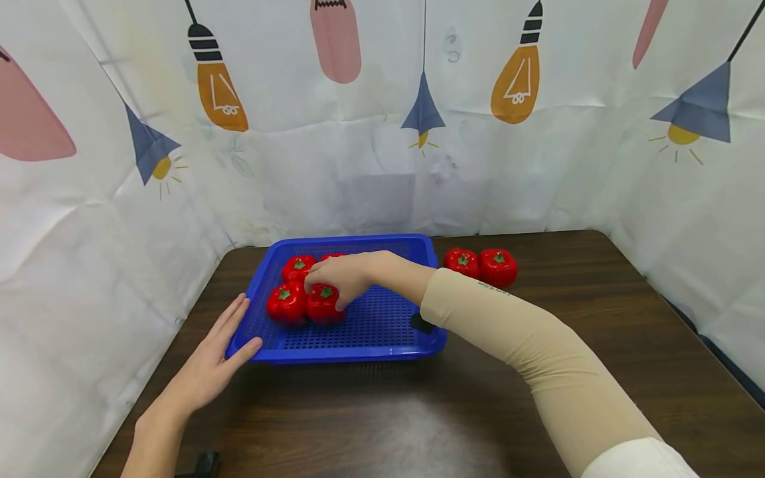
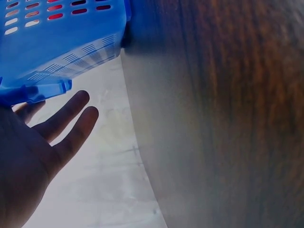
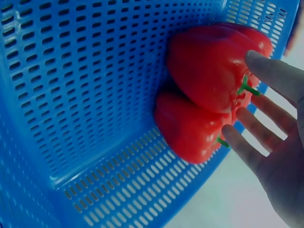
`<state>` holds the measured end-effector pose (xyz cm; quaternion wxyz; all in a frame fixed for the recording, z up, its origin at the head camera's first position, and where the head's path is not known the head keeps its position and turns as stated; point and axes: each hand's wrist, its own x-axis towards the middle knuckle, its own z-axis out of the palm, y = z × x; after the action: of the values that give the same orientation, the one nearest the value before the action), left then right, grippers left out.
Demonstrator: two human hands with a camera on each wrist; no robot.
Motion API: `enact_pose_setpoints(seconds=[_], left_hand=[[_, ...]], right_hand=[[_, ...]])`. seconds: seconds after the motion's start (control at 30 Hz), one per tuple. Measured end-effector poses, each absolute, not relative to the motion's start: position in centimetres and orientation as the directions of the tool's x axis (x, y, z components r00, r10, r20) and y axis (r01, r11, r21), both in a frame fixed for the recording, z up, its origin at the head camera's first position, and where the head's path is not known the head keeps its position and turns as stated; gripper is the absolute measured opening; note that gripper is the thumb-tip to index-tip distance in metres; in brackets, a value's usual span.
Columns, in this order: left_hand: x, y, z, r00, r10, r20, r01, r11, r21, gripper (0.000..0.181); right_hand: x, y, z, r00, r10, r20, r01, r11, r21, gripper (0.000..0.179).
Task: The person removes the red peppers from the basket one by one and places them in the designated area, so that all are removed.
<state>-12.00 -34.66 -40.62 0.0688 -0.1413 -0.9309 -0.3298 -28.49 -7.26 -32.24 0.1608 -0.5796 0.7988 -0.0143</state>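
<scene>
Behind and around the work, a creased white cloth point(image 1: 358, 153) printed with lamps and bulbs falls to a dark, wood-grained table point(image 1: 574, 332), its near edge cut off. On the table sits a shallow blue basket point(image 1: 382, 332), rectangular with rounded corners, its smooth plastic floor and walls pierced by rows of slots. A beige sleeve point(image 1: 514, 332), wrinkled at the elbow, covers the arm that crosses the right rim. The left hand point(image 1: 212, 362) lies at the left rim, fingers straight, thumb spread away; the left wrist view shows it only partly. The right hand point(image 1: 343, 273) reaches over the front-right red pepper point(image 1: 323, 309) in the basket, thumb and fingers apart about its crown; whether they clamp it, I cannot tell. Glossy and lobed, a second pepper point(image 1: 285, 305) stands beside it, a third pepper point(image 1: 299, 267) behind, and a fourth pepper point(image 1: 332, 255) is mostly hidden. Two more peppers point(image 1: 499, 267) sit together right of the basket. Near the right wrist, a black object point(image 1: 422, 323) is hard to make out. Short green stems point(image 3: 251, 89) top the peppers.
</scene>
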Motion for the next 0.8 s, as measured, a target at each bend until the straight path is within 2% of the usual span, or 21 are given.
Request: enact_pose_setpoints(seconds=[0.63,0.8], left_hand=[[-11.95,-34.57,-40.6,-0.954,0.208,0.215,0.297,0.746,0.596,0.075],[-11.93,-34.58,-40.69,-0.953,0.209,0.22,0.301,0.743,0.597,0.075]], right_hand=[[-28.0,-7.75,-32.9,-0.287,-0.926,-0.245,-0.923,0.336,-0.188,0.04],[-27.9,-7.72,-32.96,-0.284,-0.923,-0.26,-0.92,0.339,-0.199,0.046]])
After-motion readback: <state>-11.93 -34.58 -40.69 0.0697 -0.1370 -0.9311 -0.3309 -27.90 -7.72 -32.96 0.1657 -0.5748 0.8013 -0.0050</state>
